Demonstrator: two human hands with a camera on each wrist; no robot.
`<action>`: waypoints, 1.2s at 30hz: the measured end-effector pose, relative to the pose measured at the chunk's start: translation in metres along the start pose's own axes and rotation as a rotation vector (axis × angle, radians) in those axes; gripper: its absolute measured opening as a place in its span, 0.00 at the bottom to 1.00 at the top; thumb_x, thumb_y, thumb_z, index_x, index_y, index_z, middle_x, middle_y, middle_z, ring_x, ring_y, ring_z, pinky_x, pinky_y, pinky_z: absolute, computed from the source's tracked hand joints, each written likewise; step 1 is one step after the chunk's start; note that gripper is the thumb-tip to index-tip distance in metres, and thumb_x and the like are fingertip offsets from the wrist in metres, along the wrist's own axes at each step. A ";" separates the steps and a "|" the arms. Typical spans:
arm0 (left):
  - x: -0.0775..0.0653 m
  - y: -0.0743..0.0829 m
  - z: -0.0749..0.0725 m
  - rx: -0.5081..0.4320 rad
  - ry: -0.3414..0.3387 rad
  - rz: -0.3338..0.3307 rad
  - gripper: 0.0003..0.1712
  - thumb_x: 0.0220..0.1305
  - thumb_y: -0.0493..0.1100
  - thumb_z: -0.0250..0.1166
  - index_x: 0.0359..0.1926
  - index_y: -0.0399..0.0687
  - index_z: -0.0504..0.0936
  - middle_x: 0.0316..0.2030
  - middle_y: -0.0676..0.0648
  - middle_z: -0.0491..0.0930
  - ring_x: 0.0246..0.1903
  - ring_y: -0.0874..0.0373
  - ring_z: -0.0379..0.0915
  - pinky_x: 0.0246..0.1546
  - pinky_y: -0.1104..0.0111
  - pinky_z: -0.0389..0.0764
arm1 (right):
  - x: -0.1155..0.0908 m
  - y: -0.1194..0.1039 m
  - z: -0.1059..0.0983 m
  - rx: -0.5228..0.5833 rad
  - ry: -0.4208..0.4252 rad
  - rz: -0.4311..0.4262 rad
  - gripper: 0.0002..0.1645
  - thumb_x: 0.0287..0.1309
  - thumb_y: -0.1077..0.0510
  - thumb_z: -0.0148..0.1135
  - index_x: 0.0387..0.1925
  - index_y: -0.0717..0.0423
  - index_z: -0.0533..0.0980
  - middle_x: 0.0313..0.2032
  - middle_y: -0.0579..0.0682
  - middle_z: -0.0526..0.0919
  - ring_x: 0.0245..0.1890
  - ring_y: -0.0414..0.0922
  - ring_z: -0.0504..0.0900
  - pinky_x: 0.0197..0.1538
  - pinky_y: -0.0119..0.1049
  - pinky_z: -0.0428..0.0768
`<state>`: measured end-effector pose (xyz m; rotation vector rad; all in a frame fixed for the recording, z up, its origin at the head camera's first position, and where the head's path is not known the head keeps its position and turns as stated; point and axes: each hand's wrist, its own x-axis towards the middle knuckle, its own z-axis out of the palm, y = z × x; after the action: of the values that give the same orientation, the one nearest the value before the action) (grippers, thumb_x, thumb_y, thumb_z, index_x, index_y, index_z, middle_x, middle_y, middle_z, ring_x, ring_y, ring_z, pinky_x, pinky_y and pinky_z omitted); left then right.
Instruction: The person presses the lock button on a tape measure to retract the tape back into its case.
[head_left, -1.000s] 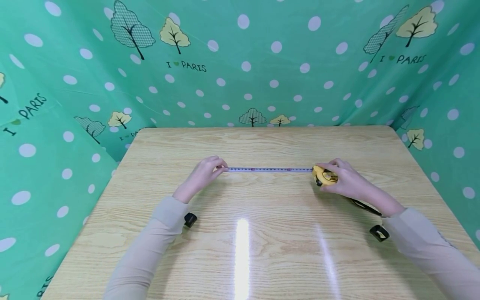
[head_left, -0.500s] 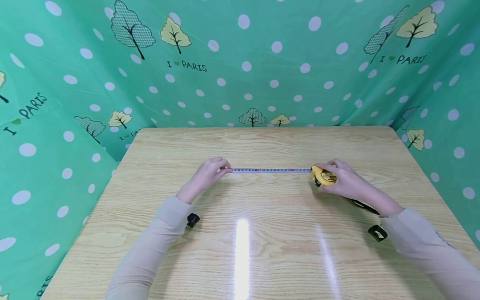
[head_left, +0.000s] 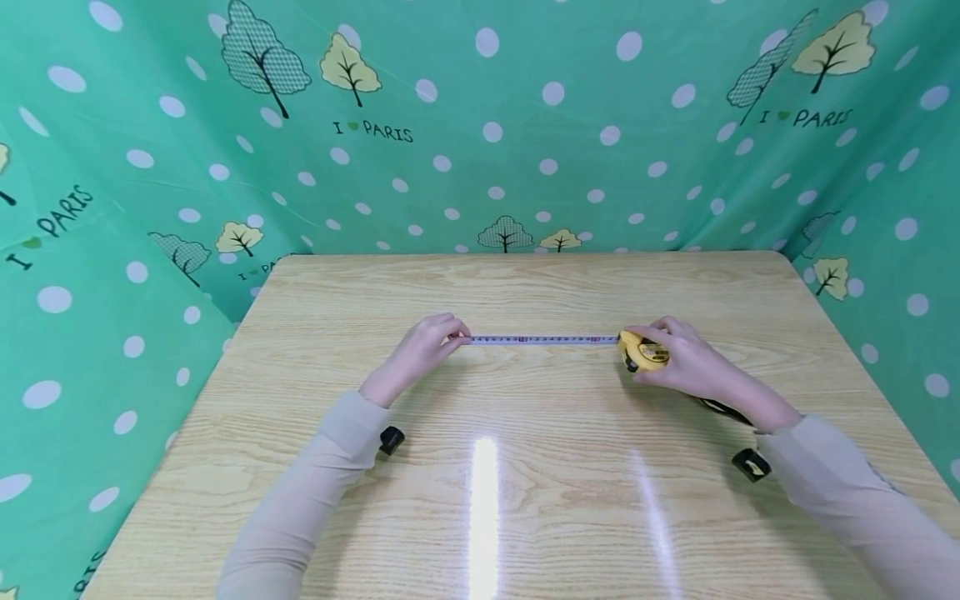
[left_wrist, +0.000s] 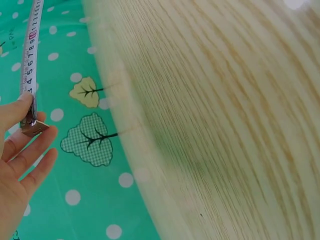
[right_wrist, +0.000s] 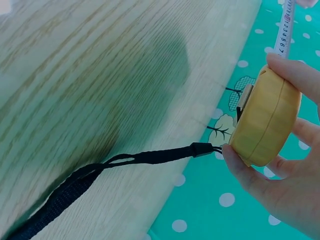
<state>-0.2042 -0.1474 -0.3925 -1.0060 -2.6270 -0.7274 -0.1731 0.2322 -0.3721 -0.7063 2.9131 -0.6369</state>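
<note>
A yellow tape measure (head_left: 643,350) sits in my right hand (head_left: 686,360), thumb and fingers around its case. Its white blade (head_left: 543,340) stretches straight across to my left hand (head_left: 420,348), which pinches the free end. In the left wrist view the metal end hook (left_wrist: 35,128) rests against the fingers, with the thumb on the blade. The right wrist view shows the yellow case (right_wrist: 267,117) from its edge, with a black wrist strap (right_wrist: 150,156) hanging off it. The blade is held above the table.
Below the hands lies a wood-grain table (head_left: 525,500) with bright light reflections. Green dotted fabric (head_left: 517,108) with printed trees hangs behind and at both sides. Black wrist mounts (head_left: 752,465) show by each sleeve.
My left hand has moved right and my right hand slightly left. The stretch of blade between them has become shorter.
</note>
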 end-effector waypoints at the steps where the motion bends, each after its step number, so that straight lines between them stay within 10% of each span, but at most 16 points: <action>1: 0.000 0.000 0.000 0.000 0.001 0.000 0.03 0.53 0.33 0.63 0.31 0.41 0.80 0.27 0.49 0.78 0.29 0.59 0.74 0.32 0.73 0.76 | 0.000 0.000 0.000 0.000 -0.001 0.000 0.41 0.41 0.53 0.69 0.59 0.56 0.64 0.46 0.62 0.65 0.45 0.58 0.65 0.37 0.48 0.71; 36: 0.003 0.009 0.007 -0.028 -0.023 0.051 0.08 0.54 0.29 0.60 0.37 0.38 0.80 0.31 0.47 0.77 0.33 0.58 0.73 0.37 0.72 0.76 | 0.006 -0.007 0.005 0.010 -0.024 0.014 0.42 0.43 0.51 0.68 0.61 0.54 0.62 0.48 0.62 0.64 0.47 0.58 0.63 0.37 0.47 0.70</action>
<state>-0.2008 -0.1365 -0.3938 -1.0913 -2.6073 -0.7472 -0.1744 0.2219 -0.3737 -0.6862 2.8886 -0.6370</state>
